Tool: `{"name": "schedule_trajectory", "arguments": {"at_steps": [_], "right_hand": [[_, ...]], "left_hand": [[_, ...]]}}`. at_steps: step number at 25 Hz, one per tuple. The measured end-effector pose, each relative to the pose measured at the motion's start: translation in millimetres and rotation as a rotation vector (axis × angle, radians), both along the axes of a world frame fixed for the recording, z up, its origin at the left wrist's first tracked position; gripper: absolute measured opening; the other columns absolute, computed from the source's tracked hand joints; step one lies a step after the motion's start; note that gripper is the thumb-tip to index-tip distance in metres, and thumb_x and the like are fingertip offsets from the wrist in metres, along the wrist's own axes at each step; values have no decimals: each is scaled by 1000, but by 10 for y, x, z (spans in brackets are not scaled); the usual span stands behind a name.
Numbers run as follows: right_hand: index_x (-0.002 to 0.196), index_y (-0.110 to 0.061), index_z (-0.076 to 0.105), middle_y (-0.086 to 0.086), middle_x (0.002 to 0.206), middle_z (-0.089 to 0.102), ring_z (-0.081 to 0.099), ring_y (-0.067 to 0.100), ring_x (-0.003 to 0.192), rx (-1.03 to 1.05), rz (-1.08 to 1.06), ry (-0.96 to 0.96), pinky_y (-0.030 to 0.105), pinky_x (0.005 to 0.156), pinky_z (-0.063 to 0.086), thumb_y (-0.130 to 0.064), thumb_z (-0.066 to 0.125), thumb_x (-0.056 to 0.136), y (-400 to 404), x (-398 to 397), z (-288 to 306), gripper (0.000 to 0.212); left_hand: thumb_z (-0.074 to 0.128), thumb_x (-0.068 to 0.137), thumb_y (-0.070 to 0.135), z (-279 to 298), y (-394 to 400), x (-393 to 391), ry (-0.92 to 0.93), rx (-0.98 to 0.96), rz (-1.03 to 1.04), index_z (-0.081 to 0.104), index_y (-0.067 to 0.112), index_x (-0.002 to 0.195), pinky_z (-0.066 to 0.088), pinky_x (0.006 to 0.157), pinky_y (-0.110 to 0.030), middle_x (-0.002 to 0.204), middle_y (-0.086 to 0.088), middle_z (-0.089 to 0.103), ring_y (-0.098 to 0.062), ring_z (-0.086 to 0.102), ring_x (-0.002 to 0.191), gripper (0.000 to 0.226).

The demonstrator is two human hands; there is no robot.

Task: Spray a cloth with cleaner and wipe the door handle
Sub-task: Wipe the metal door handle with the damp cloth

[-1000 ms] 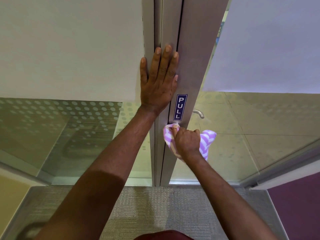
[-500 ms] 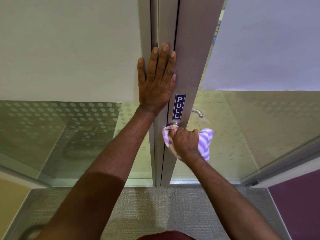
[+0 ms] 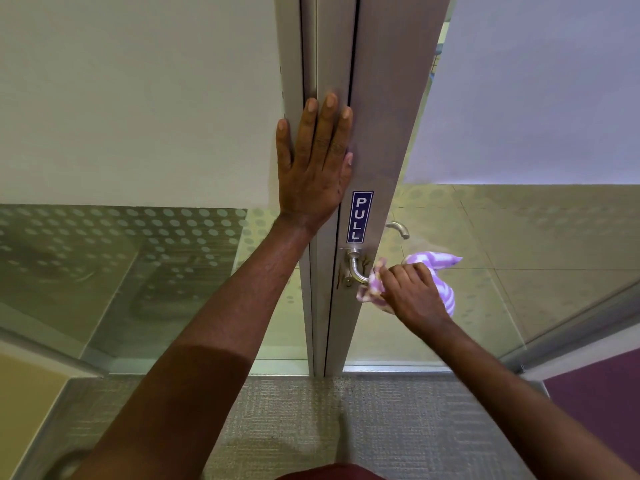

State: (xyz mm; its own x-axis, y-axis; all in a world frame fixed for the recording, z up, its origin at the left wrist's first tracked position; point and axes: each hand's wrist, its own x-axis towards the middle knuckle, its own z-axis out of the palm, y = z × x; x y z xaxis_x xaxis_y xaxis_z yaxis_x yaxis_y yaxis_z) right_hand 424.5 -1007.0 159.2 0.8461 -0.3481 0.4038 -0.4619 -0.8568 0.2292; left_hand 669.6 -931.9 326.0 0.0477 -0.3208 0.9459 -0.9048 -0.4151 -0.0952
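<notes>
A silver lever door handle (image 3: 356, 268) sticks out of the grey metal door frame (image 3: 384, 140), just under a blue PULL sticker (image 3: 360, 216). My right hand (image 3: 412, 294) grips a purple-and-white striped cloth (image 3: 438, 271) wrapped around the outer end of the handle; the bend near the frame shows bare. My left hand (image 3: 313, 164) lies flat with fingers spread on the frame above the sticker, holding nothing. No spray bottle is in view.
The handle on the far side of the door (image 3: 398, 228) shows through the glass panel (image 3: 519, 254). Frosted dotted glass (image 3: 121, 258) stands to the left. Grey carpet (image 3: 311, 420) covers the floor below, with a purple wall (image 3: 602, 410) at the lower right.
My right hand has slid the cloth rightwards along the handle, away from the frame, uncovering the handle's bend. My left hand has stayed pressed on the frame.
</notes>
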Motion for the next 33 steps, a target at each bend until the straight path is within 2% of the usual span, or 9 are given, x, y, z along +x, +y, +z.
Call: {"name": "schedule_trajectory", "arguments": {"at_steps": [3,6,8,12,15,17,20,28,33], "right_hand": [[120,-12,62,7,97,66,60,30,88,77,-88,26,44,91,39,-45,64,95,197,158,129,41],[114,-17,61,4,98,69,64,28,87,237,-165,102,42,86,43,-50,38,105,409,461,335,41],[122,-17,58,5,102,70,67,29,87,264,-239,179,39,84,42,-39,25,106,492,661,438,43],[128,-18,55,8,104,72,72,32,88,259,-318,268,41,88,47,-21,52,101,585,830,485,27],[122,-15,56,9,99,68,66,30,83,251,-265,171,40,80,45,-36,36,106,527,706,328,34],[114,-12,59,9,95,67,62,30,82,165,-130,50,42,81,47,-50,43,103,380,448,156,42],[121,-10,58,9,99,65,57,31,87,66,-9,32,45,88,45,-50,49,100,175,114,7,47],[101,-16,59,7,90,70,65,27,81,283,-370,-11,40,79,48,-54,34,105,557,737,255,46],[119,-13,61,7,102,67,61,30,88,140,-14,-76,43,86,46,-50,42,101,236,219,26,46]], "left_hand": [[48,109,32,-11,-11,-4,3,1,8,37,11,156,23,123,-60,158,-14,51,-32,33,149,52],[47,109,32,-18,-13,-5,14,4,11,35,12,157,21,124,-60,159,-14,50,-32,31,150,53],[47,109,32,-15,-7,-2,12,7,18,34,12,157,21,124,-60,159,-14,50,-32,31,150,54],[49,108,32,-7,-8,-13,11,5,17,35,12,157,23,123,-60,158,-14,50,-32,32,150,54],[47,109,33,-3,3,-12,20,15,29,35,12,156,27,122,-61,158,-14,51,-32,32,150,53],[44,110,34,7,10,-7,22,24,29,34,12,156,29,122,-61,158,-14,50,-32,32,150,52],[43,110,34,16,10,-17,26,33,30,34,12,156,30,121,-62,158,-15,51,-32,33,149,51],[41,111,32,1,2,-25,21,26,21,31,10,160,22,123,-60,158,-16,50,-33,31,149,55],[41,111,33,11,5,-13,24,26,13,34,11,156,23,123,-61,158,-17,50,-34,31,149,50]]}}
